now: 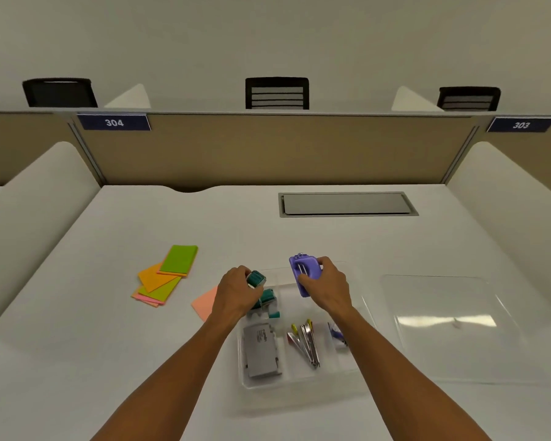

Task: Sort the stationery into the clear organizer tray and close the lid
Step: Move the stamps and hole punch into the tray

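Organizer tray (pixel 299 385): sticky-note pile (pixel 166 276) well left of it; lid (pixel 442 326) just right; desk cable hatch (pixel 347 204) behind; stapler box (pixel 261 351) and clips (pixel 306 343) in it.

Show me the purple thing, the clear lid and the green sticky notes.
purple hole punch (pixel 300 272): head view, its front face.
clear lid (pixel 442 326): head view, its flat middle.
green sticky notes (pixel 179 258): head view, top sheet.

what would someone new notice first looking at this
Two bare hands meet over the clear organizer tray at centre: the left hand grips a small teal item, and the right hand holds a purple hole punch. Left of them, bright sticky notes in green, orange and pink lie fanned on the white desk. The clear lid lies off to the right of the tray.
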Demonstrator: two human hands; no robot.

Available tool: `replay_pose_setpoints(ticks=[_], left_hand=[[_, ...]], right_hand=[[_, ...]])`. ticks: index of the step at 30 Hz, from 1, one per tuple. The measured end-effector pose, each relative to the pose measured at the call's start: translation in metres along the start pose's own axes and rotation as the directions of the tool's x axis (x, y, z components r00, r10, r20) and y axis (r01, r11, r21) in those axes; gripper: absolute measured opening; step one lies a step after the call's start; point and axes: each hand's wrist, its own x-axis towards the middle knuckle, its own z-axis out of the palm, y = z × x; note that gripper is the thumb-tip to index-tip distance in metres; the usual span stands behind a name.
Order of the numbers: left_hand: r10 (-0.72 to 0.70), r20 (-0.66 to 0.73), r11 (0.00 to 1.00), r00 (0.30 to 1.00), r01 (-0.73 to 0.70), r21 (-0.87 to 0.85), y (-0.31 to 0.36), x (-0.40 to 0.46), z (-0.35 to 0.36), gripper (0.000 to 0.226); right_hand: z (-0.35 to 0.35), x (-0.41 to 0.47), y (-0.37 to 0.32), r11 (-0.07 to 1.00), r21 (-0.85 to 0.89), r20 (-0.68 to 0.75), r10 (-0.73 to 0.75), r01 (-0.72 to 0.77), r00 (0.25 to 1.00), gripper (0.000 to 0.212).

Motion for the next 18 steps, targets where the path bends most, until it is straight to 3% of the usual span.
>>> replay_pose_setpoints(ticks=[8,18], left_hand=[[0.026,0.135,0.985,0.990,-0.048,0.165,0.004,0.004,0.008,0.049],[-0.066,0.157,0.963,0.985,0.022,0.269,0.011,0.005,0.021,0.055]], right_hand=[[0.002,0.002,0.015,0.992,-0.102,0.073,0.088,-0.080,0.993,0.054],[0.026,0.005,0.003,0.935,-0.353,0.126,0.080,-0.030,0.989,0.052]])
